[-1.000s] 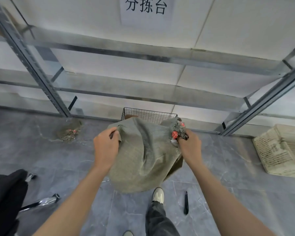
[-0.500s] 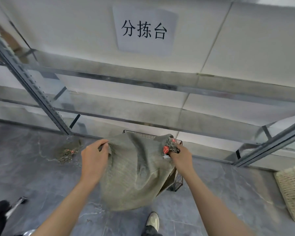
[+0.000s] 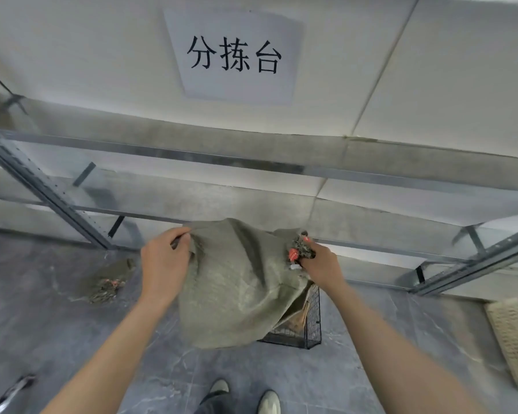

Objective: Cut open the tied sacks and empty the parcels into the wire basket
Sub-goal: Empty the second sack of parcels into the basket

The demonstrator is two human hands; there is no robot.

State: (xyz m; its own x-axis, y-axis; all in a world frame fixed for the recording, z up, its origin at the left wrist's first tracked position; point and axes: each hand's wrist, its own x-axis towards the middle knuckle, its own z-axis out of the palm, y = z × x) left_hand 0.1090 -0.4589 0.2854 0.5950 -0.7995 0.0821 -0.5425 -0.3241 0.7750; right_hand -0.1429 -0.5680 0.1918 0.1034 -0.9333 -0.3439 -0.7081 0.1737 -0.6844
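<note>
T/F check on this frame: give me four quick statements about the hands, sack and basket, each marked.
1. The left hand and the right hand both grip the sack. True.
2. The sack lies flat on the floor. False: it is held up over the wire basket.
3. The wire basket stands on a shelf. False: it stands on the floor.
4. A paper sign is on the wall. True.

hands 2; left hand (image 3: 162, 264), right hand (image 3: 320, 265) | sacks 2; held sack (image 3: 237, 288), floor sack (image 3: 106, 283) | wire basket (image 3: 313, 321) 1 | brown parcel (image 3: 299, 316) 1 visible | wall sign (image 3: 237, 55) 1 | shoes 2; left shoe (image 3: 219, 389), right shoe (image 3: 269, 402) | woven crate (image 3: 515, 336) 1 | metal rack (image 3: 42, 192) 1
</note>
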